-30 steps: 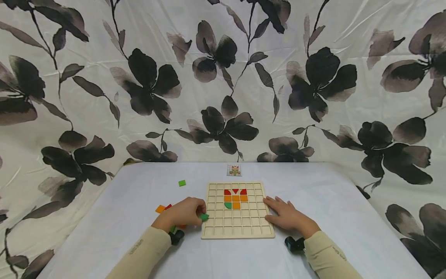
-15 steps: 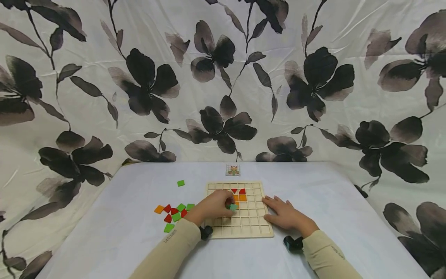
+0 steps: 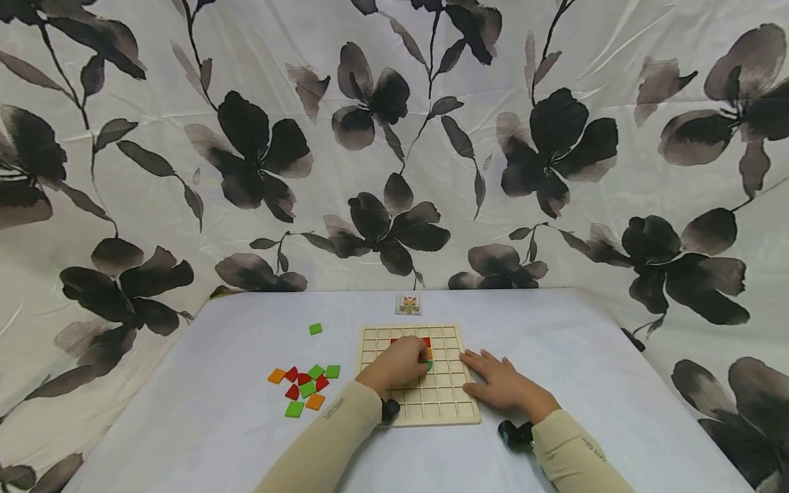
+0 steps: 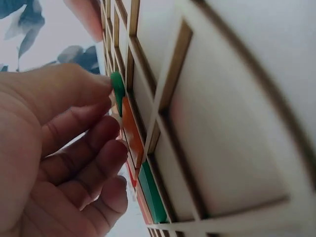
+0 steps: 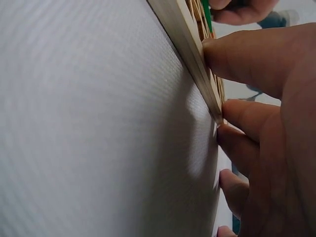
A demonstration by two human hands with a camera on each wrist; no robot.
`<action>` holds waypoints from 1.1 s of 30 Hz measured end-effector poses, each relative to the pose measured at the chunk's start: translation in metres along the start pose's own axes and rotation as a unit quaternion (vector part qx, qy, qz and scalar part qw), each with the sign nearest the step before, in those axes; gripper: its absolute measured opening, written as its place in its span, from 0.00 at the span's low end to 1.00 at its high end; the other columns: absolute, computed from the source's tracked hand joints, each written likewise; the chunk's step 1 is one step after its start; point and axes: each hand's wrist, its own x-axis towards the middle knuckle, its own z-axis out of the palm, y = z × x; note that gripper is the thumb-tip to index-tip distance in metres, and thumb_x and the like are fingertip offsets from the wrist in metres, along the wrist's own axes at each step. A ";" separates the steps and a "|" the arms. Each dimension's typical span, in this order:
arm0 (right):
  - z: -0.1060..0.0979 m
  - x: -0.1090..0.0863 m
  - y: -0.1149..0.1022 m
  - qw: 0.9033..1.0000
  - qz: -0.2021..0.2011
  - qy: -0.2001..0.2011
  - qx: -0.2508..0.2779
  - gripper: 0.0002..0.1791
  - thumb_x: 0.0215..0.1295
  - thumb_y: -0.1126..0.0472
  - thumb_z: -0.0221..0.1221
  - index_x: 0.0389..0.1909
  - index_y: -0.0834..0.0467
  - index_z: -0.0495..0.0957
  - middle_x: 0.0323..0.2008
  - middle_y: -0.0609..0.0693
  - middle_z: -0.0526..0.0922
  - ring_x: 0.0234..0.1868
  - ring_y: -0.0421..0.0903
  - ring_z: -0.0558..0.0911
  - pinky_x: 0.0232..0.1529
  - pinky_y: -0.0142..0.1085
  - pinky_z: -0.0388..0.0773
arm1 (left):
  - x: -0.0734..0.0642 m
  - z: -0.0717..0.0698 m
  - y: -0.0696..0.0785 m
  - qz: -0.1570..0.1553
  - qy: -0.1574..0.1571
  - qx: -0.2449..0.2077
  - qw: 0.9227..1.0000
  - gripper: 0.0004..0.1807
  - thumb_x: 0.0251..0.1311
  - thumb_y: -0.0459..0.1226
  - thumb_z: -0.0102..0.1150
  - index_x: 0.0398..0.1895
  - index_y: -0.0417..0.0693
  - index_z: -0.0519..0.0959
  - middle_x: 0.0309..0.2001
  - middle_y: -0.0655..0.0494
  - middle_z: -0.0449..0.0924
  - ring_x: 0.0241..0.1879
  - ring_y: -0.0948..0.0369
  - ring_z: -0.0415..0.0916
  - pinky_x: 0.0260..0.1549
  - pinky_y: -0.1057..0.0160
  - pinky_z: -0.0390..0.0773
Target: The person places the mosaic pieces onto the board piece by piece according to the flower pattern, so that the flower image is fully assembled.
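My left hand [image 3: 402, 363] reaches over the wooden grid board [image 3: 444, 404], hiding much of the coloured pattern. Between thumb and forefinger it pinches a green tile with a curved edge [image 4: 117, 89], tilted in a cell beside an orange tile [image 4: 131, 131]. Another green tile [image 4: 152, 192] lies in the grid on the orange tile's other side. Red tiles [image 3: 427, 341] show past the knuckles in the head view. At the board's right edge, my right hand [image 3: 505, 387] rests with fingers spread, its fingertips [image 5: 212, 54] against the wooden rim.
Loose green, red and orange tiles [image 3: 307, 389] lie in a cluster left of the board. A lone green tile [image 3: 316, 329] sits farther back. Behind the board is a small pattern card [image 3: 408, 305]. A floral cloth [image 3: 394, 226] hangs behind the white table [image 3: 234, 356].
My left hand has carried the green tile from the board's left edge rightward to a cell beside the orange tiles, uncovering the loose tiles. The right hand has stayed at the board's edge.
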 end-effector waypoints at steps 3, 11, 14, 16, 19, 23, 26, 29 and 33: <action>-0.001 0.001 -0.001 1.000 0.002 0.001 -0.003 0.35 0.67 0.45 0.55 0.73 0.51 0.60 0.74 0.51 0.59 0.76 0.61 0.52 0.68 0.67 0.43 | 0.001 -0.001 -0.002 -0.002 -0.001 0.000 1.000 0.06 0.62 0.40 0.62 0.28 0.52 0.79 0.29 0.63 0.75 0.29 0.65 0.70 0.31 0.67 0.73; 0.000 0.002 -0.003 1.000 -0.001 0.001 -0.001 0.35 0.67 0.46 0.55 0.72 0.52 0.61 0.74 0.52 0.59 0.75 0.61 0.53 0.68 0.68 0.43 | -0.001 -0.005 0.000 -0.016 0.013 0.009 1.000 0.03 0.60 0.36 0.62 0.30 0.50 0.82 0.31 0.62 0.78 0.30 0.65 0.71 0.34 0.66 0.74; 0.000 0.000 -0.003 1.000 0.004 0.001 -0.003 0.35 0.67 0.46 0.55 0.72 0.52 0.61 0.74 0.52 0.59 0.75 0.61 0.53 0.68 0.67 0.43 | -0.003 -0.005 -0.003 -0.018 0.024 0.022 0.999 0.02 0.60 0.37 0.62 0.31 0.50 0.82 0.32 0.61 0.78 0.31 0.65 0.71 0.35 0.65 0.74; 0.000 -0.001 -0.004 1.000 0.003 0.002 -0.003 0.35 0.66 0.46 0.55 0.72 0.53 0.61 0.74 0.52 0.60 0.75 0.62 0.53 0.68 0.68 0.43 | -0.005 -0.007 -0.005 -0.020 0.029 0.028 0.999 0.03 0.61 0.37 0.61 0.32 0.50 0.82 0.33 0.60 0.78 0.32 0.64 0.71 0.36 0.65 0.74; -0.001 -0.004 -0.004 1.000 -0.001 0.002 -0.001 0.35 0.66 0.47 0.55 0.72 0.53 0.61 0.74 0.53 0.60 0.75 0.62 0.53 0.68 0.68 0.43 | -0.013 -0.013 -0.013 -0.035 0.038 0.024 0.998 0.04 0.63 0.38 0.60 0.33 0.49 0.81 0.34 0.58 0.79 0.32 0.62 0.71 0.36 0.63 0.74; -0.002 -0.006 -0.006 1.000 -0.007 0.004 0.001 0.35 0.67 0.47 0.55 0.72 0.54 0.61 0.74 0.54 0.60 0.75 0.63 0.53 0.68 0.68 0.43 | -0.029 -0.028 -0.033 -0.080 0.049 0.015 0.995 0.04 0.63 0.40 0.59 0.34 0.50 0.80 0.35 0.57 0.78 0.33 0.60 0.70 0.35 0.62 0.73; -0.003 -0.006 -0.007 1.000 -0.008 0.006 0.000 0.35 0.67 0.47 0.55 0.72 0.54 0.62 0.73 0.54 0.60 0.75 0.63 0.53 0.68 0.68 0.43 | -0.044 -0.043 -0.051 -0.115 0.045 0.025 0.992 0.04 0.63 0.40 0.60 0.35 0.50 0.80 0.34 0.57 0.76 0.33 0.59 0.70 0.36 0.61 0.72; -0.003 -0.007 -0.008 1.000 -0.006 0.006 -0.003 0.35 0.67 0.47 0.55 0.72 0.54 0.62 0.73 0.53 0.60 0.75 0.62 0.53 0.68 0.68 0.44 | -0.058 -0.057 -0.069 -0.135 0.030 0.048 0.989 0.05 0.61 0.40 0.61 0.37 0.49 0.80 0.33 0.55 0.75 0.34 0.59 0.69 0.37 0.59 0.73; -0.003 -0.006 -0.008 1.000 -0.005 0.006 -0.004 0.35 0.67 0.47 0.56 0.72 0.54 0.62 0.73 0.53 0.60 0.75 0.62 0.54 0.68 0.68 0.44 | -0.075 -0.066 -0.092 -0.144 0.003 0.065 0.987 0.12 0.57 0.39 0.65 0.43 0.45 0.82 0.37 0.55 0.78 0.35 0.60 0.71 0.43 0.57 0.76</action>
